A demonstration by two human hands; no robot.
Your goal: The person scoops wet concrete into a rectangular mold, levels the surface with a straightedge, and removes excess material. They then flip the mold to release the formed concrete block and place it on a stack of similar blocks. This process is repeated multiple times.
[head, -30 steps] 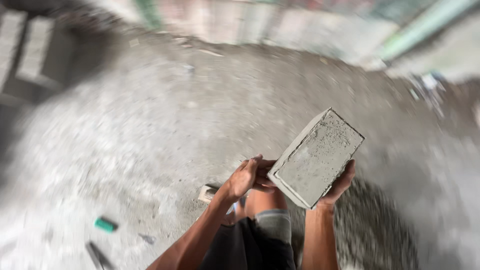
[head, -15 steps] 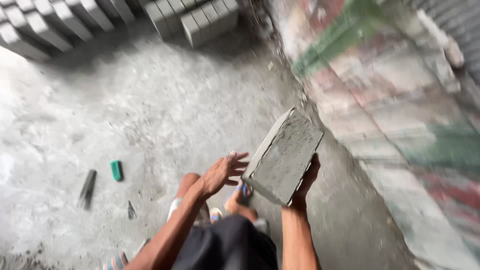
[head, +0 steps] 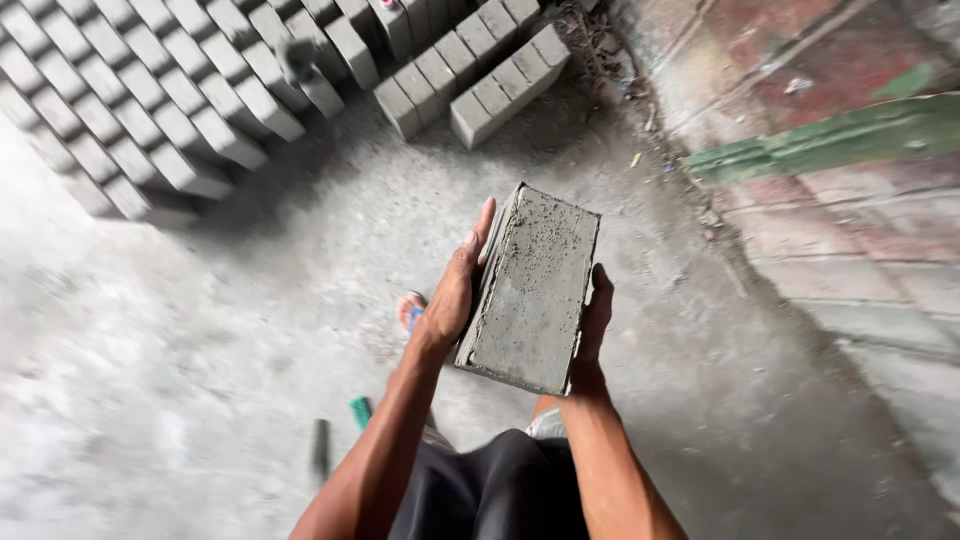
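Head view, looking down. I carry one grey block (head: 532, 290) in front of my waist, held lengthwise and tilted slightly, its broad top face rough and speckled with grit. My left hand (head: 452, 295) lies flat against the block's left long side, fingers (head: 478, 235) stretched forward along the edge. My right hand (head: 592, 330) clasps the right long side near the rear corner, thumb along the edge. Both hands grasp the block between them; neither is free.

Below the block, the floor (head: 200, 380) is bare grey concrete, dusty and uneven. One foot in a sandal (head: 410, 312) shows just left of my left wrist. A small green object (head: 360, 411) and a dark bar (head: 320, 450) lie on the floor near my left forearm; what they are I cannot tell.

Ahead, upper left, rows of blocks (head: 150, 110) of the same kind stand in close diagonal lines on the floor. A shorter double row (head: 475, 80) sits apart, nearer the wall (head: 830, 150), which is stained red and green.

Progress, as a judgement: the block is lifted and in transit, well apart from the rows. Many blocks already stand placed. This one is not yet set down; the stretch of floor to the rows remains to be crossed.
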